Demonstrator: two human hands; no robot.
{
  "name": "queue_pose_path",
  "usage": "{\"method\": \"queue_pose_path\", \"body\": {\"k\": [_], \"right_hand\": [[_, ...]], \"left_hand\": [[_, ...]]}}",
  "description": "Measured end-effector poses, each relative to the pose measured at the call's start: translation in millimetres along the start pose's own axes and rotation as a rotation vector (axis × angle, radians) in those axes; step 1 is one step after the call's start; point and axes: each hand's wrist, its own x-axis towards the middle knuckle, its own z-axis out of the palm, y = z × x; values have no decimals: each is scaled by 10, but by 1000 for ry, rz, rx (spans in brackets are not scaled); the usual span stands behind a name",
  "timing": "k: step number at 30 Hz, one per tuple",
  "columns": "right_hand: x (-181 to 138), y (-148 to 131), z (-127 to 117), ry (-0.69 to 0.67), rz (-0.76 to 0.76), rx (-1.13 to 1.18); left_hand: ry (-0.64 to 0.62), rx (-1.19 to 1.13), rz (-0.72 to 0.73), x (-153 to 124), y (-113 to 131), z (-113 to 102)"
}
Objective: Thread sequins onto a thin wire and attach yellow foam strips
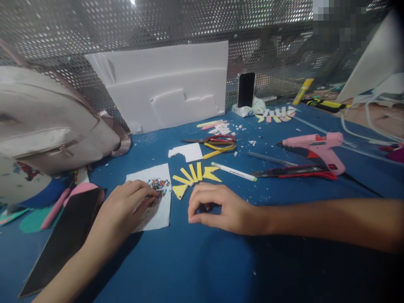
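Note:
My left hand (131, 204) rests over a white sheet of paper (164, 219), its fingertips closed together at a small heap of shiny, coloured gems (160, 183). Whether a gem sits between those fingers is too small to tell. My right hand (229, 210) is held just above the blue table, fingers curled in towards the thumb; anything in the pinch is hidden. Right in front of it lie yellow foam strips (193, 172) in a fan, flanked by a notched yellow piece (211, 173) and a yellow triangular piece (179, 191) with a small dark mark.
Beyond the strips lie scissors (221, 145), a white foam offcut (192, 152) and a marker (234, 171). To the right are a cutter (293, 171) and a pink glue gun (315, 145). A phone (246, 90) stands behind; a bag (57, 118) and dark tablet (65, 240) lie left.

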Motion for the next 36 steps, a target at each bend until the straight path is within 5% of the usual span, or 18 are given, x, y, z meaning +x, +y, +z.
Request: {"method": "queue_pose_path", "body": {"k": [21, 29, 36], "right_hand": [[8, -6, 2, 5, -11, 1], [8, 0, 0, 12, -25, -5], [16, -18, 6, 48, 13, -27]], "left_hand": [[62, -39, -96, -23, 85, -27], [167, -367, -298, -55, 252, -75], [114, -577, -269, -91, 577, -17]]}}
